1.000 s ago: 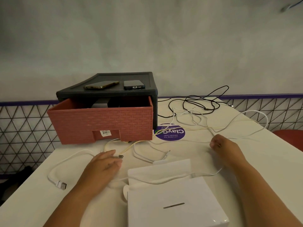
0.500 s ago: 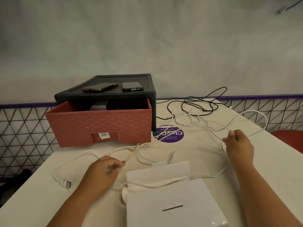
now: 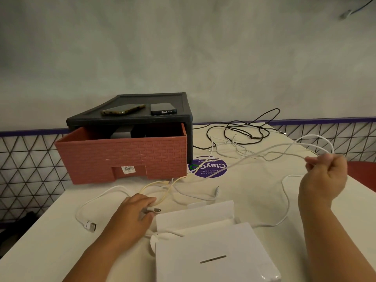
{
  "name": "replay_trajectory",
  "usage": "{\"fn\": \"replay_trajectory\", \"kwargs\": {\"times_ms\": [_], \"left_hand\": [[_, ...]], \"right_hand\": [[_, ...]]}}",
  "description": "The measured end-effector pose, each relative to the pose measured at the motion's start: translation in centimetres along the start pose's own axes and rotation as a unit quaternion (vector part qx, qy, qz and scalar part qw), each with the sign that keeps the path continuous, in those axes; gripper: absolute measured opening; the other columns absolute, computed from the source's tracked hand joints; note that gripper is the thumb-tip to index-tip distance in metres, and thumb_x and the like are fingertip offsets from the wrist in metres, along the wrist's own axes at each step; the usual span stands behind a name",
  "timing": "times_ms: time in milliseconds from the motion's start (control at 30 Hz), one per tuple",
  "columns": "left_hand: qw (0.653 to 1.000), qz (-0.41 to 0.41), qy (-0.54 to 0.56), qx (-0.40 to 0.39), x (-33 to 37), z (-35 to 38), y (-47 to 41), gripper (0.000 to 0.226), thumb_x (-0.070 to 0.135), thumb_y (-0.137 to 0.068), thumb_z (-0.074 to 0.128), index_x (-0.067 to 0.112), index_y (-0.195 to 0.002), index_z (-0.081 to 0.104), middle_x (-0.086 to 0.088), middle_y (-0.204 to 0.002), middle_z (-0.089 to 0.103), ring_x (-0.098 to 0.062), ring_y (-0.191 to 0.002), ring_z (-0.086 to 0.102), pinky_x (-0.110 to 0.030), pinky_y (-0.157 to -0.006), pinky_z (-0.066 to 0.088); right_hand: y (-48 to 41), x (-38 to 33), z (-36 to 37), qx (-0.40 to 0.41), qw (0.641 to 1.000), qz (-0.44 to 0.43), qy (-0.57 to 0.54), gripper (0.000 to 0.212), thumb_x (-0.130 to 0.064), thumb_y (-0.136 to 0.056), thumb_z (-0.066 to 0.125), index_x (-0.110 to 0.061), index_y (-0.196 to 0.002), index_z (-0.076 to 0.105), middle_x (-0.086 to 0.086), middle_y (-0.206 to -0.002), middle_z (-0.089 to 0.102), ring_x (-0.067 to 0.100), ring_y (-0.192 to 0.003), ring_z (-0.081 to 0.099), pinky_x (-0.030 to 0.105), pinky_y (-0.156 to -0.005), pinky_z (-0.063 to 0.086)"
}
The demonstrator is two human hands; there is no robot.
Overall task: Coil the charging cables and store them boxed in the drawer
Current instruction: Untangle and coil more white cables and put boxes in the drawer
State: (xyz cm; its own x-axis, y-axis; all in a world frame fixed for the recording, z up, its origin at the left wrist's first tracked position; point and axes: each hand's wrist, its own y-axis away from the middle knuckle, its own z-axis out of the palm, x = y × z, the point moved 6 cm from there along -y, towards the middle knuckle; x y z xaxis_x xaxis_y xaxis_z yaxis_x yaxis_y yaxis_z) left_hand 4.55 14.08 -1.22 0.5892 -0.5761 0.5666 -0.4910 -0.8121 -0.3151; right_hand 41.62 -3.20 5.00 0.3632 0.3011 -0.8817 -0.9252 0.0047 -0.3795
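While left hand (image 3: 130, 217) pinches the plug (image 3: 155, 210), right hand (image 3: 325, 176) — raised — grips white cable (image 3: 317, 136).

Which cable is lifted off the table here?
The white cable pinched by the right hand, strung through the air; the black cable and the cream cable lie on the table.

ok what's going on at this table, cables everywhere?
A person is sorting loose charging cables on a white table. The right hand pinches a white cable and holds it lifted off the table; the left hand grips a plug end beside the white box. Nothing looks coiled yet. The red drawer stands pulled open, and a black cable lies tangled at the back.
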Motion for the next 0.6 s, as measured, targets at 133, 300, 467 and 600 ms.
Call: {"fn": "replay_trajectory", "kwargs": {"times_ms": [133, 300, 467, 600], "left_hand": [[1.000, 0.007, 0.003, 0.002, 0.6, -0.3, 0.2, 0.027, 0.009, -0.082, 0.067, 0.033, -0.093, 0.063, 0.019, -0.092, 0.056, -0.004, -0.098, 0.048, -0.011, -0.081, 0.037], [1.000, -0.003, -0.025, 0.008, 0.8, -0.5, 0.3, 0.028, 0.012, -0.079, 0.070, 0.029, -0.064, 0.054, 0.010, -0.074, 0.056, -0.003, -0.085, 0.044, -0.013, -0.066, 0.032], [1.000, 0.001, -0.028, 0.005, 0.8, -0.4, 0.2, 0.032, 0.012, -0.080, 0.069, 0.027, -0.059, 0.051, 0.009, -0.072, 0.056, -0.004, -0.084, 0.044, -0.015, -0.065, 0.032], [0.999, -0.011, 0.023, 0.032, 0.8, -0.8, 0.3, 0.026, 0.015, -0.083, 0.068, 0.017, -0.061, 0.055, 0.006, -0.068, 0.055, -0.007, -0.072, 0.049, -0.014, -0.062, 0.034]], "right_hand": [[-0.1, -2.2, -0.6, 0.027, 0.995, -0.090, -0.032, 0.028, -0.038, -0.095, 0.037, -0.043, -0.070, 0.049, -0.011, -0.075, 0.055, 0.014, -0.080, 0.054, 0.030, -0.082, 0.045], [0.0, -3.0, -0.6, 0.004, 0.992, -0.127, -0.003, 0.026, -0.039, -0.096, 0.039, -0.037, -0.071, 0.046, -0.019, -0.069, 0.052, -0.002, -0.071, 0.046, 0.012, -0.070, 0.036], [0.4, -0.7, 1.3, -0.133, 0.971, -0.085, 0.181, 0.028, -0.026, -0.097, 0.041, -0.005, -0.083, 0.054, 0.011, -0.077, 0.053, 0.022, -0.076, 0.045, 0.030, -0.067, 0.029], [1.0, 1.5, 2.8, -0.264, 0.914, -0.002, 0.307, 0.027, -0.018, -0.094, 0.046, -0.002, -0.088, 0.066, 0.021, -0.089, 0.062, 0.029, -0.079, 0.048, 0.031, -0.069, 0.032]]}}
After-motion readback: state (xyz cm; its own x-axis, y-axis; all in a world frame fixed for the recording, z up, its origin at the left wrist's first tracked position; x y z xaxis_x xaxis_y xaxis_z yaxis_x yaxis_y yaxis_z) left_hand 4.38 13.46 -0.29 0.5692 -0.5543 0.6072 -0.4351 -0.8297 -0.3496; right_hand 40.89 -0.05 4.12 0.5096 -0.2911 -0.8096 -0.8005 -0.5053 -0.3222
